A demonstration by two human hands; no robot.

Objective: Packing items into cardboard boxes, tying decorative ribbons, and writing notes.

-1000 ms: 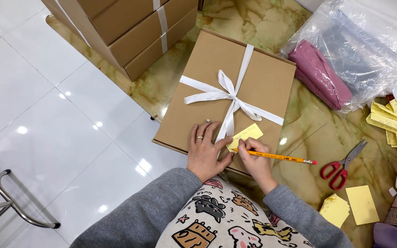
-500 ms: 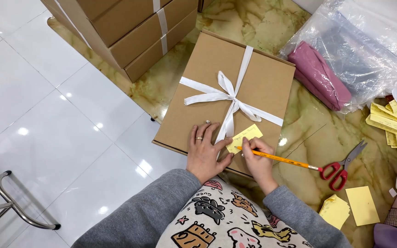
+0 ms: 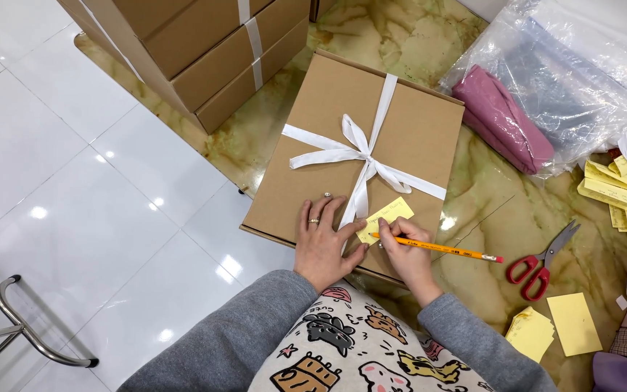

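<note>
Right hand (image 3: 404, 254) clenched on yellow wooden pencil (image 3: 437, 248), tip moved slightly along small yellow paper note (image 3: 386, 218); left hand (image 3: 324, 243), released and flat, pinned flat brown cardboard box (image 3: 357, 156).

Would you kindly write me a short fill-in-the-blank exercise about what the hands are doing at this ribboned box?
1. The right hand holds a ____ over the yellow note.
2. The left hand lies flat on the brown ____ box.
3. The box is tied with a ____ ribbon.
4. Red-handled ____ lie right of the box on the marbled floor.

Missing words: pencil; cardboard; white; scissors
</note>
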